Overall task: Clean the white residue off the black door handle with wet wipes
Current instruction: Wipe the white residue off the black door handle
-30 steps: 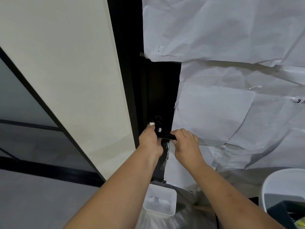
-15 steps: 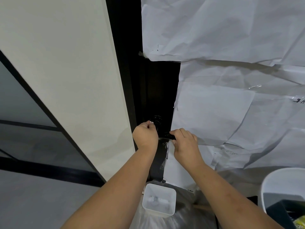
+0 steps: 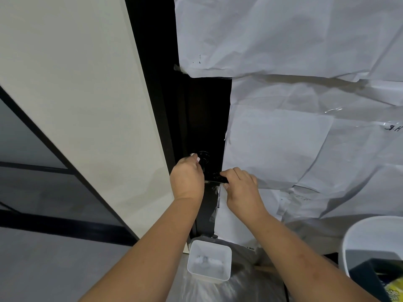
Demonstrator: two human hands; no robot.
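Note:
The black door handle [image 3: 214, 177] sticks out from the dark door edge, with its round base [image 3: 204, 159] just above. My left hand [image 3: 187, 178] is curled at the handle's left end and pinches a small white wet wipe [image 3: 195, 157] against the round base; only a bit of the wipe shows past my fingertips. My right hand [image 3: 241, 186] grips the lever's right end from above. White smears [image 3: 214, 188] show on the door just below the lever.
White paper sheets [image 3: 283, 138] cover the door to the right. A cream wall panel [image 3: 98, 105] stands on the left. Below on the floor sit a small square white container [image 3: 209, 260] and a white bin [image 3: 370, 247] at the lower right.
My left hand has shifted slightly left and up from the lever's underside toward the round base, the wipe moving with it. My right hand has stayed on the lever.

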